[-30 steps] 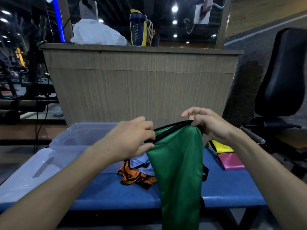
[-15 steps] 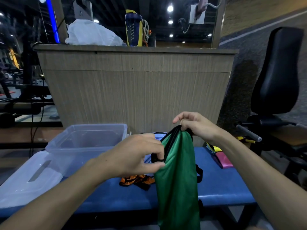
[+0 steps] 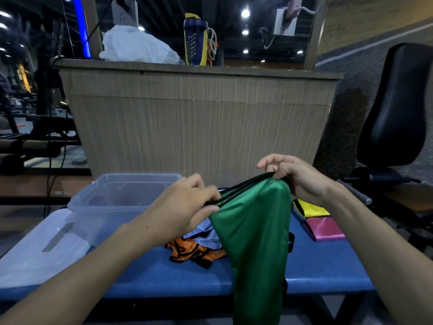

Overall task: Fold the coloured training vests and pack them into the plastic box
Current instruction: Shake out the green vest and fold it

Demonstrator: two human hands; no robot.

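Observation:
A green vest (image 3: 254,242) with black trim hangs in front of me, above a blue padded bench (image 3: 323,268). My left hand (image 3: 185,209) pinches its black top edge at the left, and my right hand (image 3: 297,179) grips the same edge higher at the right. The clear plastic box (image 3: 112,202) stands on the bench's left part, with nothing visible inside. Crumpled orange (image 3: 192,250) and pale blue (image 3: 206,235) vests lie on the bench behind the green one. Folded yellow (image 3: 309,208) and pink (image 3: 324,228) vests lie at the right.
The box's clear lid (image 3: 37,256) lies flat at the bench's left end. A wooden counter (image 3: 199,118) rises right behind the bench, carrying a white bag (image 3: 138,46) and a bottle (image 3: 195,39). A black gym seat (image 3: 398,109) stands at the right.
My hands have drawn apart along the green vest's top edge, stretching it out again after bunching it close together half a second ago. The right hand has risen slightly.

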